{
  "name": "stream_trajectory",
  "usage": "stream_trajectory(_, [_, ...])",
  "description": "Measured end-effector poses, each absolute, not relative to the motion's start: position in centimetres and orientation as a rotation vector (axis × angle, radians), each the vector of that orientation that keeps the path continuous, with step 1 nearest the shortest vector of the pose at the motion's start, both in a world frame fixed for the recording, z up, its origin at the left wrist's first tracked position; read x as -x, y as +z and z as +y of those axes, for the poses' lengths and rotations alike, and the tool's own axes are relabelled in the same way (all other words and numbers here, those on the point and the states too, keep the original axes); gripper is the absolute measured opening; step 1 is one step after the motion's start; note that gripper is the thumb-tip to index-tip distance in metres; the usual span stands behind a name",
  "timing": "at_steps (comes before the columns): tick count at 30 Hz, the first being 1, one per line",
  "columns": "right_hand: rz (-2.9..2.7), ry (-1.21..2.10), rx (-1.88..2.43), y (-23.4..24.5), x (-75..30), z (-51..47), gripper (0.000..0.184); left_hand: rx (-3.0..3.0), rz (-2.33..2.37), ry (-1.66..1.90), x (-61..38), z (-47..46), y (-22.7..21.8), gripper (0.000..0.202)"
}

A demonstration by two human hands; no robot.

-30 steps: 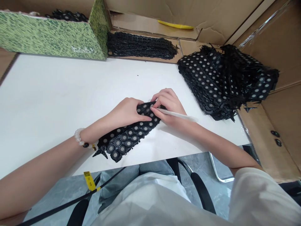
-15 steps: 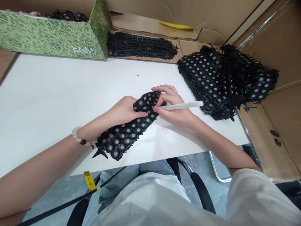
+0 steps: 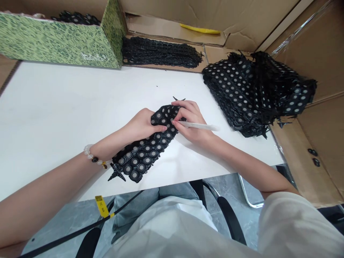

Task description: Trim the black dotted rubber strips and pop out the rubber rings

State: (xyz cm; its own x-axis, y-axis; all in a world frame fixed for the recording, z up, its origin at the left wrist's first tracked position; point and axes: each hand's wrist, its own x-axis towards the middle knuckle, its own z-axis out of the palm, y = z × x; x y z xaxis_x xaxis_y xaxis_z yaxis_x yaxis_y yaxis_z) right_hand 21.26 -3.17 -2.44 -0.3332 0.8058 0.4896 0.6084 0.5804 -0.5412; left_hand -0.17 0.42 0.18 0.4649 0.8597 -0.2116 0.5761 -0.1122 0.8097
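A black moulded sheet (image 3: 143, 150) of round parts with pale centres lies slanted on the white table (image 3: 59, 107). My left hand (image 3: 142, 125) rests on the sheet's upper half, fingers curled over it and gripping its edge. My right hand (image 3: 192, 120) pinches a thin white stick (image 3: 200, 125) like a pen. The stick's tip touches a round part near the sheet's top end, right beside my left fingertips.
A tall stack of the same black sheets (image 3: 249, 93) sits at the table's right edge. A flatter pile of black frames (image 3: 161, 52) lies at the back. A green patterned box (image 3: 61, 37) stands back left. Cardboard walls (image 3: 317, 118) surround the table.
The sheet's top end, lifted and curled half a second ago, has come back down. My right hand with the stick dipped lower and its shaft now points more level.
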Motion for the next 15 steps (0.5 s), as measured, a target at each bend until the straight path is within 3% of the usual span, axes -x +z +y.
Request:
stream_trajectory(9, [-2.03,0.394,1.11,-1.9,-21.2,-3.3,0.012,-1.864,1.175,0.413,0.4,0.7,0.1,0.034])
stream_trajectory(15, [-1.711,0.648,1.173,0.2,-22.2,-3.0,0.016,-1.843,1.299,0.504,0.8,1.2,0.8,0.031])
